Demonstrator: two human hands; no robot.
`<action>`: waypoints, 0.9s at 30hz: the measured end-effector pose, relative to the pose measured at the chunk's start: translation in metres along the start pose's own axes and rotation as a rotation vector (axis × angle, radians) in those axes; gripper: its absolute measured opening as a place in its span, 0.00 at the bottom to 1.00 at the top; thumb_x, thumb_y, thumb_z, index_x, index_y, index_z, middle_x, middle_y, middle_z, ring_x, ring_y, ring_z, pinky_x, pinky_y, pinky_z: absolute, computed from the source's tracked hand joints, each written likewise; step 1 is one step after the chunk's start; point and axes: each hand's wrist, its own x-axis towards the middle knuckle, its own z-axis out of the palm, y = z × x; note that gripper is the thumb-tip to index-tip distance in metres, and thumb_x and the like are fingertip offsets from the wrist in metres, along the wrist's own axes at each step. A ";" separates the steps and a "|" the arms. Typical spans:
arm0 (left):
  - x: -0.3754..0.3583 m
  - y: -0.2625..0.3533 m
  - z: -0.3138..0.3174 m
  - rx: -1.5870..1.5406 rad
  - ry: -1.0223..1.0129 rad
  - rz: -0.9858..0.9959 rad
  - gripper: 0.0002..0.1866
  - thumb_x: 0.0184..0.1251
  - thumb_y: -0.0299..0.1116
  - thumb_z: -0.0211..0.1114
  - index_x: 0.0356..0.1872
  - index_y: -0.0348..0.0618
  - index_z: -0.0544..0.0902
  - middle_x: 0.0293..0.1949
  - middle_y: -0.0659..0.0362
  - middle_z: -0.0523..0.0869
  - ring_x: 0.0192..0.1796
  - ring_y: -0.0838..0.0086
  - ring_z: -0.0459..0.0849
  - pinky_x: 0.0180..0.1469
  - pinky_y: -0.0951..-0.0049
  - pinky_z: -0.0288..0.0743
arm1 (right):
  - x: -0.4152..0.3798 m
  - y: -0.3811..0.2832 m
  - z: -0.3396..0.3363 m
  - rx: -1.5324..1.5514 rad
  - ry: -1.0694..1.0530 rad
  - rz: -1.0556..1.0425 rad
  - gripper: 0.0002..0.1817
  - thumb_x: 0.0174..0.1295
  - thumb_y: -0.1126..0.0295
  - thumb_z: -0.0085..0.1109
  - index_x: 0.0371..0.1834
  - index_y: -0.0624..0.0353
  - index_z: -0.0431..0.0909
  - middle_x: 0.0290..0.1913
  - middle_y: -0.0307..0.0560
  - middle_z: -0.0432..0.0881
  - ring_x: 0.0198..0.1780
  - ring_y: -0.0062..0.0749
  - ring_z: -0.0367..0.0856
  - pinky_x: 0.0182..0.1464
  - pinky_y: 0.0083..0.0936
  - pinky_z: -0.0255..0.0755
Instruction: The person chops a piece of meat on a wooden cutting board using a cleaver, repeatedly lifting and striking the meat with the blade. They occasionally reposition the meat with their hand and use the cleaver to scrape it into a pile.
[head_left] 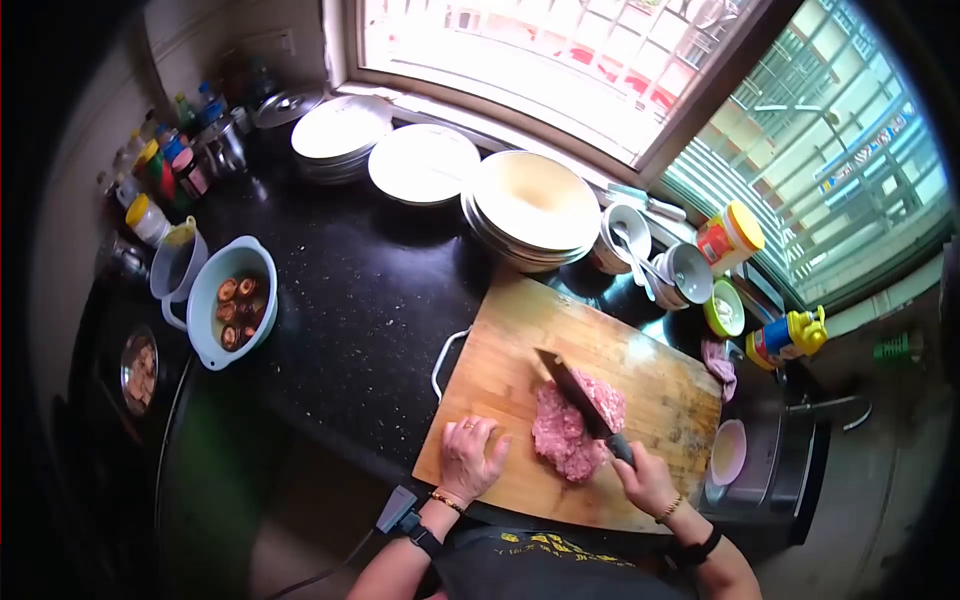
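My right hand [648,480] is wrapped round the dark handle of a cleaver [577,392]. The cleaver's blade lies across a mound of pink minced meat [562,432], its tip pointing away and to the left. Under the meat is a wooden cutting board [515,335] with a white metal handle at its left side. Near the board's front left corner, my left hand [473,460] rests on the wood, holding nothing, its thumb apart from the slightly bent fingers. Some bare wood separates it from the meat.
Stacked plates [530,205] stand behind the board, beneath the window. Bowls with spoons [628,235] are at its back right, a sink [755,450] to the right. Left on the black counter is a light blue basin [205,330] of mushrooms in liquid; bottles [160,170] crowd behind.
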 end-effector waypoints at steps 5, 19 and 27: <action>0.001 0.002 0.000 -0.018 0.015 -0.002 0.09 0.57 0.37 0.64 0.33 0.44 0.76 0.27 0.60 0.77 0.32 0.66 0.77 0.38 0.66 0.64 | -0.016 -0.045 -0.057 0.541 0.275 0.006 0.08 0.62 0.69 0.51 0.38 0.63 0.68 0.21 0.50 0.77 0.20 0.34 0.78 0.26 0.26 0.72; 0.000 0.003 -0.001 0.008 0.024 0.015 0.10 0.57 0.37 0.65 0.34 0.44 0.77 0.27 0.59 0.78 0.34 0.64 0.78 0.38 0.66 0.63 | -0.033 -0.019 -0.016 0.591 0.361 -0.130 0.08 0.63 0.70 0.53 0.41 0.62 0.68 0.20 0.47 0.77 0.19 0.36 0.79 0.23 0.30 0.72; -0.023 0.013 -0.011 0.036 0.114 0.024 0.09 0.56 0.34 0.65 0.34 0.43 0.77 0.32 0.56 0.80 0.39 0.63 0.79 0.43 0.64 0.67 | -0.029 -0.028 -0.049 0.266 0.131 -0.068 0.11 0.60 0.67 0.59 0.40 0.61 0.72 0.23 0.53 0.78 0.24 0.50 0.80 0.28 0.36 0.73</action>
